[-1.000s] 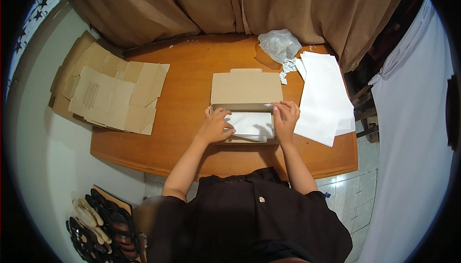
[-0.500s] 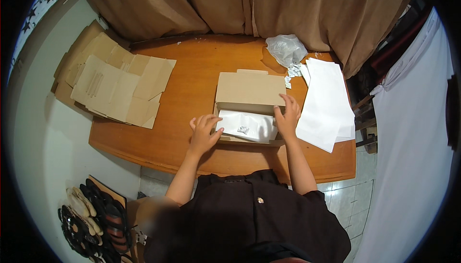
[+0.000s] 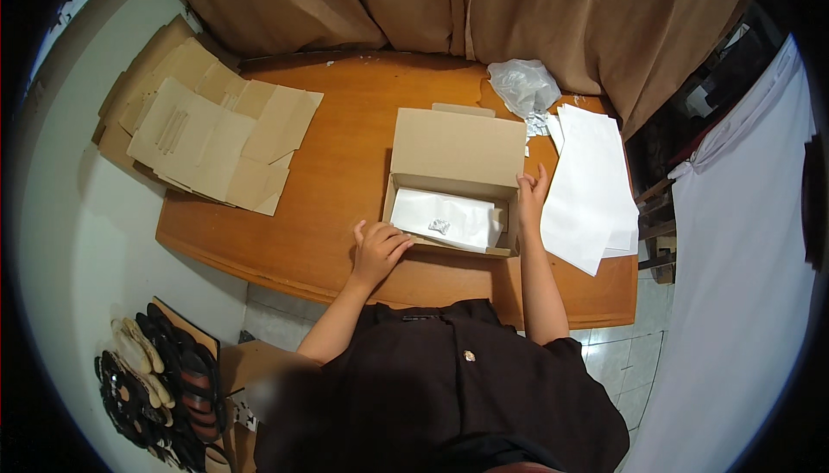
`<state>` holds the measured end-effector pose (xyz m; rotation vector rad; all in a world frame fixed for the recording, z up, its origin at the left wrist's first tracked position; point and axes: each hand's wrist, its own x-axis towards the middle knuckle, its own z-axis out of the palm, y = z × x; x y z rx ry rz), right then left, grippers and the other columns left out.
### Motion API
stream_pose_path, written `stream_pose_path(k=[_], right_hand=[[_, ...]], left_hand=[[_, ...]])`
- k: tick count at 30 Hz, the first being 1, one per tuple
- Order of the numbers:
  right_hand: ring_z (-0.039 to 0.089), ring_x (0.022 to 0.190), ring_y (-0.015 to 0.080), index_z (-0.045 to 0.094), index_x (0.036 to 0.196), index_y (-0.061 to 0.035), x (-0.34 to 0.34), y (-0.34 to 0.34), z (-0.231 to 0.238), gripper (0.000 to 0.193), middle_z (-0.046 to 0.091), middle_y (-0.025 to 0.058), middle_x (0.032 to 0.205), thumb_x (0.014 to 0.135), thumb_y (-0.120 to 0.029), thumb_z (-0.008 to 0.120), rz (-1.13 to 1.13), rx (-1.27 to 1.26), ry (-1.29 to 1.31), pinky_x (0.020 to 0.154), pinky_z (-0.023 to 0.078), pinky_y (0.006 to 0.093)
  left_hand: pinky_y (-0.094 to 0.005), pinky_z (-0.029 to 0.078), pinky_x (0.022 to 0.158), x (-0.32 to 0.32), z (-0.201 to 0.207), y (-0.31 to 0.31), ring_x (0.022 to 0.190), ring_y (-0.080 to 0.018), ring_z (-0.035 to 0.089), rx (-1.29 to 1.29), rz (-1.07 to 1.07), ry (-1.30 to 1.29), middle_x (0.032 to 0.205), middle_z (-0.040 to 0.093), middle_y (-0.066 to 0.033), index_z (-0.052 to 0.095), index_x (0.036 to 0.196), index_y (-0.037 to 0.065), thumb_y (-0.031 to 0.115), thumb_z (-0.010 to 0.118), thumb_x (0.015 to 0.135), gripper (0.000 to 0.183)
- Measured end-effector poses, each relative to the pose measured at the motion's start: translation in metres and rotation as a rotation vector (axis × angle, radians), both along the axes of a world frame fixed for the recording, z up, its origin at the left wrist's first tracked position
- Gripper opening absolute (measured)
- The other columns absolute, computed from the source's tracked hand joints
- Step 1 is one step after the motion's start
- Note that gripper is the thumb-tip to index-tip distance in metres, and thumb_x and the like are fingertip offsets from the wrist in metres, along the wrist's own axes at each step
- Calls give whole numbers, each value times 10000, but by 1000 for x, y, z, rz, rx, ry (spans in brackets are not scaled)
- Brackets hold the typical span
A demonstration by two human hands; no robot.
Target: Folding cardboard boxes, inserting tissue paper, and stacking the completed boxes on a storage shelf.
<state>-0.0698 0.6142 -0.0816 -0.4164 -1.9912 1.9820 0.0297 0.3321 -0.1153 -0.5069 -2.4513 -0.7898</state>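
Observation:
An open cardboard box [image 3: 459,146] stands on the table with its lid raised at the back. Inside lies folded white paper [image 3: 453,205], and on it a small silvery-white packet [image 3: 439,225]. My left hand [image 3: 378,251] is at the front left corner of the box, thumb and fingers closed on its edge. Along the right wall my right hand [image 3: 531,198] reaches up, fingers apart, touching the box near the lid's hinge and holding nothing.
Flattened cardboard [image 3: 207,141] is stacked at the left of the wooden table [image 3: 345,119]. White paper sheets [image 3: 591,179] lie at the right, below a clear plastic bag [image 3: 524,86] and several small packets [image 3: 537,123]. Shoes [image 3: 164,378] rest at the lower left.
The box lid has tipped further back and more of the inside shows. My left hand has lowered onto the front left corner; my right hand has shifted outward to the right wall.

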Motion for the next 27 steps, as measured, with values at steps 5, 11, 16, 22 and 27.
stream_pose_path(k=[5,11,16,22,27], right_hand=[[427,922,155,302,1354,-51,9,8,-10,593,426,55,982,851,-209,574,11,-67,109,880,361,297],[409,1065,229,318,1339,-57,42,9,-1,705,418,115,1120,781,-338,644,108,18,182,976,305,357],[313,1274,321,208,1402,-69,73,12,-3,932,337,211,1334,685,-332,743,173,94,163,1047,247,415],[289,1298,325,122,1419,-73,98,4,-7,1180,291,221,1366,535,-311,867,237,207,156,1050,269,427],[228,1314,364,206,1395,-94,102,6,-9,1166,185,198,1420,461,-242,888,337,643,160,1056,284,446]], left_hand=[[-439,241,920,5,-2,5,1045,-208,486,-71,110,45,997,567,-23,680,822,163,288,708,733,156],[-466,240,984,-2,-11,-3,1194,-316,333,193,232,185,1304,322,-187,344,1279,58,339,747,703,757],[-453,202,1066,-26,9,-1,1302,-362,227,499,166,-41,1371,230,-230,94,1406,20,390,768,686,1053],[-451,216,1060,-24,3,14,1255,-361,334,467,-65,-123,1375,282,-189,64,1404,50,469,812,587,1185],[-449,268,1038,-17,16,16,1227,-344,387,54,-81,-67,1346,357,-158,138,1395,101,436,846,529,1169]])
